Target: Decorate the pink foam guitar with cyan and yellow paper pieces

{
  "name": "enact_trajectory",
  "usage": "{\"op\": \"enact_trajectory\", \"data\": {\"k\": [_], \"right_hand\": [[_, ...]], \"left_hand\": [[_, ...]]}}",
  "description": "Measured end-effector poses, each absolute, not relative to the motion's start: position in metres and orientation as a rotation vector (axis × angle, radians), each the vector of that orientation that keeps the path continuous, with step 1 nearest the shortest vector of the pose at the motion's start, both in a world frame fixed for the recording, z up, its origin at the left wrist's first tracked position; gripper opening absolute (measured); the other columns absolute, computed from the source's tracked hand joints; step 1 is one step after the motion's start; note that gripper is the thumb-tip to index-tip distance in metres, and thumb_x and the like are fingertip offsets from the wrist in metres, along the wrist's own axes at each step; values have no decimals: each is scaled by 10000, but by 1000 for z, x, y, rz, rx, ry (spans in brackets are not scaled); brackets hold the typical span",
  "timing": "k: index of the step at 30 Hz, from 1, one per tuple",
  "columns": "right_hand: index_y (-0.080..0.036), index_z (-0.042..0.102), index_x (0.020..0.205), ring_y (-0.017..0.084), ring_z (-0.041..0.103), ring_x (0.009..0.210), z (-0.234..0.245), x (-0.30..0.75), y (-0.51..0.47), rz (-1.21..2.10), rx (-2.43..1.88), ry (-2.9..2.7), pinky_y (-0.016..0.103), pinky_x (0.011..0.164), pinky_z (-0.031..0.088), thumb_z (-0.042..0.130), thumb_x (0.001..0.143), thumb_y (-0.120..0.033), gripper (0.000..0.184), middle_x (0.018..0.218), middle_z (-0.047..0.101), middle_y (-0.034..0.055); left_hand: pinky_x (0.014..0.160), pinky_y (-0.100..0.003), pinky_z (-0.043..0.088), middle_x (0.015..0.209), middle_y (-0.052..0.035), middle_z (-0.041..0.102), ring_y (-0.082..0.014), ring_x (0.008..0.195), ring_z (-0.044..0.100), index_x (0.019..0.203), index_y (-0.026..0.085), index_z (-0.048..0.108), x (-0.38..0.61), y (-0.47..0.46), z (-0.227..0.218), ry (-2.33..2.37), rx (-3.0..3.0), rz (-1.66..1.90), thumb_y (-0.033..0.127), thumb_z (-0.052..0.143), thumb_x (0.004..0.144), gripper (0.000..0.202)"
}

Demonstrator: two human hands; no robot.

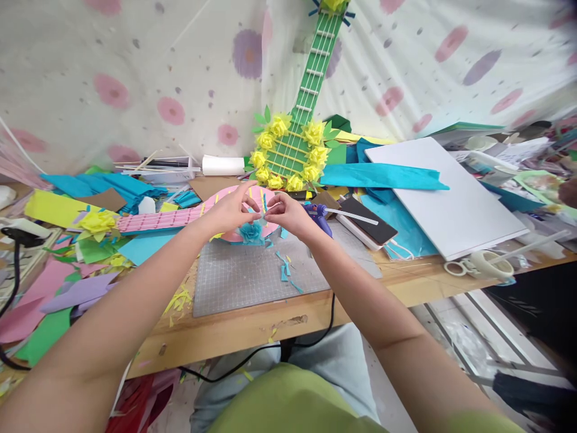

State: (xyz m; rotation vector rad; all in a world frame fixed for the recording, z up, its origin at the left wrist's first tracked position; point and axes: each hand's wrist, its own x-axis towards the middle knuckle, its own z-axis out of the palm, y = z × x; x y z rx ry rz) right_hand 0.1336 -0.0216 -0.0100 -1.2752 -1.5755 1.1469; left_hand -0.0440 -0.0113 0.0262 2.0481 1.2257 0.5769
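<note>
A pink paper guitar (274,230) lies across the back of the grey cutting mat (234,282), its pink neck (157,221) pointing left to a yellow paper flower (98,221). On the near rim of its body sits a blue crepe-paper flower (251,233). Just above that flower, my left hand (232,210) is closed in a pinch. My right hand (288,213) pinches close beside it, fingertips almost meeting the left ones. Whatever is between the fingers is too small to name. A purple glue gun (319,218) lies right of my right hand.
A green paper guitar (288,153) with yellow flowers leans upright behind. White board (446,192), blue crepe strip (383,175) and tape roll (491,264) lie right. Paper scraps (67,288) crowd the left; blue snippets (283,270) dot the mat. A black cable (252,362) hangs below the table edge.
</note>
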Motion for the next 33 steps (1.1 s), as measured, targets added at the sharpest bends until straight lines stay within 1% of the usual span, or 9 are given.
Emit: {"op": "enact_trajectory", "data": {"k": [2, 5, 11, 16, 22, 25, 28, 30, 33], "right_hand": [[-203, 454, 809, 138, 624, 667, -13, 133, -22, 1206, -1252, -1539, 282, 666, 471, 631, 631, -131, 262, 649, 607, -36], [-203, 454, 788, 132, 616, 647, -11, 129, -24, 1260, -1226, -1597, 266, 640, 470, 637, 625, -120, 259, 633, 602, -41], [-195, 473, 748, 120, 586, 624, -1, 119, -25, 1171, -1241, -1824, 239, 577, 434, 625, 620, -117, 213, 646, 588, -37], [-191, 480, 733, 106, 563, 626, 0, 117, -25, 1134, -1233, -1816, 231, 573, 422, 596, 620, -122, 176, 656, 569, -41], [-191, 509, 775, 116, 567, 660, -4, 126, -27, 1098, -1206, -1784, 253, 615, 445, 605, 637, -183, 168, 701, 585, -21], [-183, 560, 796, 119, 567, 672, -2, 132, -27, 1021, -1256, -1884, 254, 616, 435, 615, 658, -228, 155, 751, 619, 3], [-178, 589, 710, 115, 546, 637, 3, 137, -28, 928, -1364, -1986, 251, 600, 405, 598, 670, -206, 49, 691, 621, 1], [-180, 592, 665, 111, 532, 621, 4, 141, -30, 871, -1406, -1993, 245, 586, 382, 584, 668, -183, 10, 659, 611, -4], [-183, 600, 658, 115, 531, 628, -1, 149, -32, 830, -1443, -1883, 247, 584, 370, 580, 661, -194, 23, 652, 603, -5]], "left_hand": [[690, -290, 480, 890, -43, 668, -153, 736, 624, 1349, 203, 331, -45, -10, 23, 1193, 2028, 595, 322, 688, 667, 779], [702, -299, 490, 819, -32, 671, -166, 754, 632, 1249, 184, 430, -47, -9, 21, 1140, 2007, 525, 328, 703, 637, 685], [567, -270, 478, 789, -16, 675, -173, 679, 632, 1101, 213, 550, -53, -13, 27, 1285, 1957, 373, 348, 703, 605, 536], [574, -269, 484, 817, -26, 686, -175, 698, 640, 1141, 199, 501, -57, -15, 26, 1289, 1927, 416, 320, 706, 594, 597], [530, -254, 467, 825, -30, 695, -166, 652, 634, 1103, 214, 474, -49, -20, 28, 1318, 1929, 426, 285, 665, 642, 504], [596, -273, 471, 795, -7, 699, -178, 687, 644, 1110, 238, 470, -42, -21, 33, 1350, 2067, 407, 270, 657, 656, 492], [710, -305, 469, 782, -1, 699, -200, 779, 655, 1113, 241, 480, -35, -18, 35, 1321, 2182, 400, 231, 658, 651, 495], [736, -313, 461, 820, -7, 700, -203, 803, 652, 1124, 241, 484, -31, -16, 34, 1295, 2232, 390, 240, 648, 667, 487], [756, -319, 453, 948, -22, 687, -199, 842, 635, 1128, 243, 500, -29, -14, 28, 1308, 2309, 384, 311, 625, 705, 447]]}}
